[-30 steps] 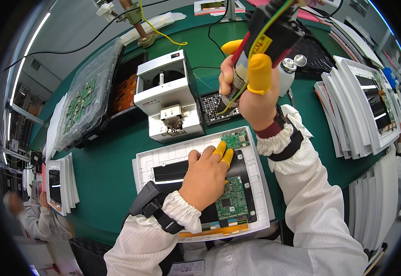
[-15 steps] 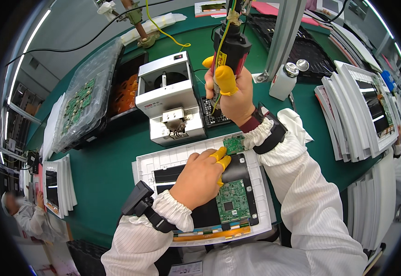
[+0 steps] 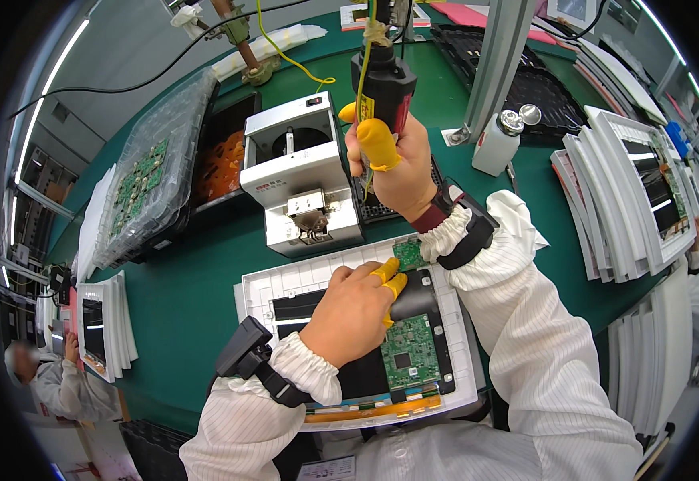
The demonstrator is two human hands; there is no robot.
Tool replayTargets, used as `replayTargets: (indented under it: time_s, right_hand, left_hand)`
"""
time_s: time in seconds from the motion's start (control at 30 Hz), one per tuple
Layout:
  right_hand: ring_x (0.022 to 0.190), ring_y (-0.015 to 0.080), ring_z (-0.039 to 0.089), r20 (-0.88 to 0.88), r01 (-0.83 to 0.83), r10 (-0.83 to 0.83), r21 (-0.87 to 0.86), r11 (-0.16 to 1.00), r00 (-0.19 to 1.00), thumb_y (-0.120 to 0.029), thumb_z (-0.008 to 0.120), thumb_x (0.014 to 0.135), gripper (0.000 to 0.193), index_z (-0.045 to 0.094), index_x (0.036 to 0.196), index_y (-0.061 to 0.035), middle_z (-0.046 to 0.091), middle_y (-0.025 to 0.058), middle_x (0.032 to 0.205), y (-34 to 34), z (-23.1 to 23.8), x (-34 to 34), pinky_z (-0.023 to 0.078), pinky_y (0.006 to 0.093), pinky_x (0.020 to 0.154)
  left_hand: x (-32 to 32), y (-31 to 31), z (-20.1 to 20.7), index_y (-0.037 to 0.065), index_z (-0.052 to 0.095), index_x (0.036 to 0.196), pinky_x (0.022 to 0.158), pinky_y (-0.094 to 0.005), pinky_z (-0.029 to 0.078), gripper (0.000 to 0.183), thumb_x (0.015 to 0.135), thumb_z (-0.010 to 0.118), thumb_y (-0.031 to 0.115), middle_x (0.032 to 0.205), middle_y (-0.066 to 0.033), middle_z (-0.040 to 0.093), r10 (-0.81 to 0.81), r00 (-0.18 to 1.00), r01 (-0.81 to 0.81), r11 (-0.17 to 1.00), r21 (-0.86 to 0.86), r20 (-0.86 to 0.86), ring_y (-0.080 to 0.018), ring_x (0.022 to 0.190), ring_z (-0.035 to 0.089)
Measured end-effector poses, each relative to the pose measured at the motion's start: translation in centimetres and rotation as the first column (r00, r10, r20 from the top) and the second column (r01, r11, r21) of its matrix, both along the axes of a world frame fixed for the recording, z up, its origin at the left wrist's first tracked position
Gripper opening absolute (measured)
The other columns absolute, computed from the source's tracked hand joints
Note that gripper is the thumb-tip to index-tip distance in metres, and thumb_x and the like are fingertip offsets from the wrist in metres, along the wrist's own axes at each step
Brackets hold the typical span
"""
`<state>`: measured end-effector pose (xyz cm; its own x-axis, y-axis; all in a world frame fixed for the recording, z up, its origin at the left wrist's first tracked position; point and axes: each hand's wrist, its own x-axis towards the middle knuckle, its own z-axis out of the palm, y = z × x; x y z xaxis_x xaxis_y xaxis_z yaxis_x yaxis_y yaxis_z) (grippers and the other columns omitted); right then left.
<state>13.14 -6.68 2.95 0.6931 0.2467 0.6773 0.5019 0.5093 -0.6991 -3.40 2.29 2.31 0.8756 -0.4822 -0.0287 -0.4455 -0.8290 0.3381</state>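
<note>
My right hand (image 3: 404, 172), with yellow finger cots on thumb and finger, grips a black electric screwdriver (image 3: 385, 84) that hangs upright from above. Its lower end is hidden by the hand and the gear behind. Below, my left hand (image 3: 349, 314) rests on a white-framed display panel (image 3: 465, 365), its cotted fingers extended and apart. The fingertips touch down by the lower edge of a small green circuit board (image 3: 408, 255). A larger green circuit board (image 3: 410, 351) lies on the panel's black back, near the left thumb. An orange strip (image 3: 373, 412) runs along the panel's near edge.
Behind the panel stands a white screw-feeder-like machine (image 3: 305, 176). To its left are an orange-bottomed tray (image 3: 225, 164) and a clear tray of boards (image 3: 145, 180). A white pump bottle (image 3: 497, 143) stands beside a metal post (image 3: 497, 64). Panels are stacked right (image 3: 618, 192).
My right hand has shifted slightly left and down with the screwdriver. My left hand keeps its place on the panel. The whole view has moved a little.
</note>
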Motion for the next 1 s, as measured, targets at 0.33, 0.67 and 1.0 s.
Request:
replayTargets:
  time_s: [0.33,0.67,1.0]
  right_hand:
    - [0.053,0.0074,0.051,0.004,0.055,-0.055,-0.124,0.991,0.998,-0.024,0.059,0.093,0.027,0.052,0.099,0.0016,0.055,0.0027,0.071,0.0,0.1,0.4,0.043,0.0216,0.048]
    - [0.053,0.0104,0.05,-0.132,0.033,-0.061,-0.202,0.979,0.989,-0.021,0.07,0.083,0.027,0.056,0.096,-0.0023,0.057,0.005,0.065,-0.7,1.5,-0.3,0.042,0.0266,0.05]
    - [0.056,0.0079,0.052,-0.053,-0.012,0.008,-0.06,0.998,0.999,-0.035,0.057,0.095,0.04,0.052,0.107,0.0028,0.055,0.0031,0.074,-1.7,2.3,0.2,0.044,0.0205,0.05]
  left_hand:
    - [-0.1,0.0,0.2,0.0,0.064,0.11,0.092,-0.0437,0.04,0.037,0.073,0.062,0.007,0.104,-0.0166,0.062,0.0,1.0,0.001,0.998,0.056,-0.011,-0.032,0.111,0.054]
    - [-0.2,-0.2,-0.1,0.0,0.066,0.103,0.09,-0.0437,0.041,0.031,0.073,0.063,0.008,0.099,-0.0158,0.064,-0.003,0.999,0.002,0.999,0.034,0.043,-0.0309,0.108,0.055]
    - [0.0,-0.2,0.4,-0.001,0.068,0.087,0.087,-0.0427,0.042,0.018,0.072,0.065,0.01,0.098,-0.0144,0.065,0.002,1.0,-0.003,0.999,0.047,0.024,-0.0285,0.105,0.056]
